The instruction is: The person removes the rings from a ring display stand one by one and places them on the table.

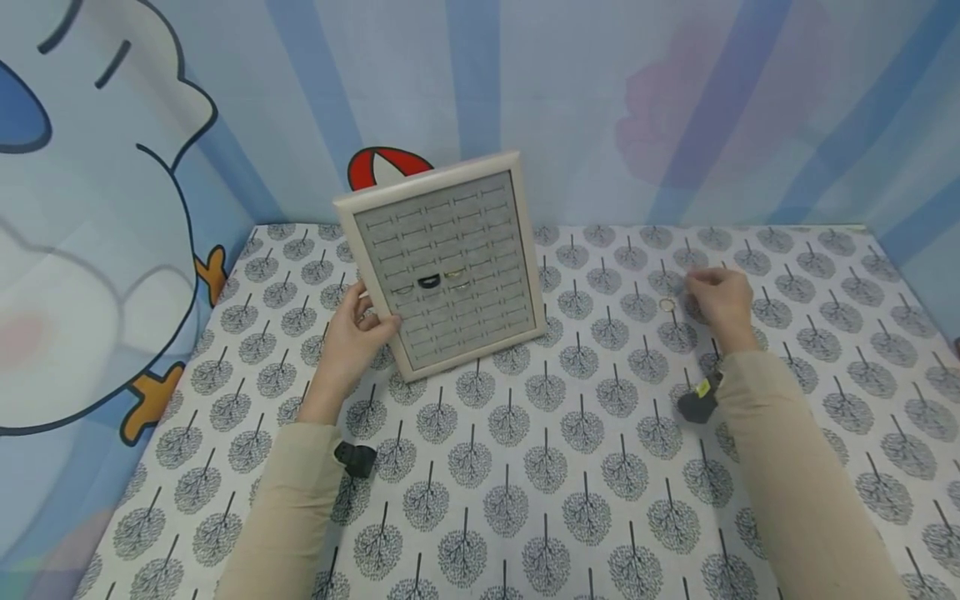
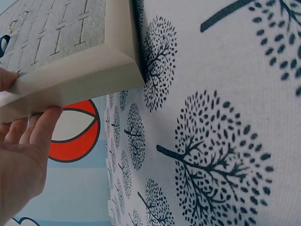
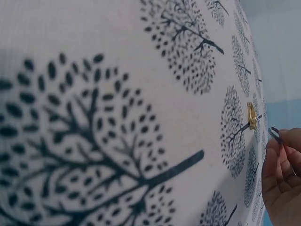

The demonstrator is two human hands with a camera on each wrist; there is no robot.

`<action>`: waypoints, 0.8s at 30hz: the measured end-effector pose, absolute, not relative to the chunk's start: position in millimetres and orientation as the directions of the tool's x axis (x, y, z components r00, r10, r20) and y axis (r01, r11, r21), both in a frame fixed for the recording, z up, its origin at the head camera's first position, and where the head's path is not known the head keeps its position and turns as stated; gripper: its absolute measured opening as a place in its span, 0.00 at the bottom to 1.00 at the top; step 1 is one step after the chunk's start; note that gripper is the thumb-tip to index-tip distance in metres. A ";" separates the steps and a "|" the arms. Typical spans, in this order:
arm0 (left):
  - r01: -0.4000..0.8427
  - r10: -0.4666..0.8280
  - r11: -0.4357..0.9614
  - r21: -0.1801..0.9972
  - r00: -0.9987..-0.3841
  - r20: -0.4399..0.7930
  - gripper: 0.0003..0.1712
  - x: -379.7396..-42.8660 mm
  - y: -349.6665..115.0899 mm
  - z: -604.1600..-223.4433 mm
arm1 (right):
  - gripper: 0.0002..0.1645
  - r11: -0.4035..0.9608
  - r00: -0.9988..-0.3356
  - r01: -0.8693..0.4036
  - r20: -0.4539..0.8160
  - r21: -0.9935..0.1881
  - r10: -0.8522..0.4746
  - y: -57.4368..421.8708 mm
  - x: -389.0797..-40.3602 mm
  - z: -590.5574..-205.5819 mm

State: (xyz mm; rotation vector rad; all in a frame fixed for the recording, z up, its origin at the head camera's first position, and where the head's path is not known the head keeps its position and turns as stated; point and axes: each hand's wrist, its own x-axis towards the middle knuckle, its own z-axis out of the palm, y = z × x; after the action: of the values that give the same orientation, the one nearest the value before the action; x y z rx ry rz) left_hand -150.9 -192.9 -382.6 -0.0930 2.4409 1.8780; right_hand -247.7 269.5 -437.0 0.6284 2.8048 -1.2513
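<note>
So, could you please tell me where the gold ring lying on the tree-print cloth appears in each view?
Head: the gold ring is right of centre, just left of the right hand.
Left wrist: it is not in this picture.
Right wrist: it is toward the right edge, about mid-height, up and left of that same hand.
Shared landmark: the tree-print cloth shows in all three views.

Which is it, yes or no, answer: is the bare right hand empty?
No, the right wrist view shows the right hand pinching a thin dark ring.
</note>
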 end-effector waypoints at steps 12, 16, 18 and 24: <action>-0.076 -0.012 0.272 0.959 -0.997 -0.076 0.41 -151.8 -193.0 -383.9 | 0.23 0.689 -0.939 0.332 -0.157 -0.644 0.306 259.7 -227.3 -416.3; -0.071 -0.010 0.269 0.961 -0.997 -0.071 0.41 -152.8 -193.4 -384.2 | 0.23 0.693 -0.944 0.317 -0.147 -0.647 0.294 261.3 -226.8 -418.0; -0.072 -0.013 0.264 0.962 -0.997 -0.071 0.40 -153.2 -193.4 -384.3 | 0.24 0.696 -0.945 0.314 -0.143 -0.645 0.294 261.5 -226.2 -418.3; -0.082 -0.017 0.270 0.960 -0.997 -0.080 0.41 -152.9 -193.6 -384.9 | 0.27 0.669 -0.935 0.333 -0.140 -0.665 0.326 257.0 -229.1 -417.4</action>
State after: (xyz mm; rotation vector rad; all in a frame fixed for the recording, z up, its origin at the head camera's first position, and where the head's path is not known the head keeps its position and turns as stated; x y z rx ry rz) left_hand -152.9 -193.6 -384.9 -0.0963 2.4598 1.8644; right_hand -229.1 257.0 -417.4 0.5651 2.8619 -1.1424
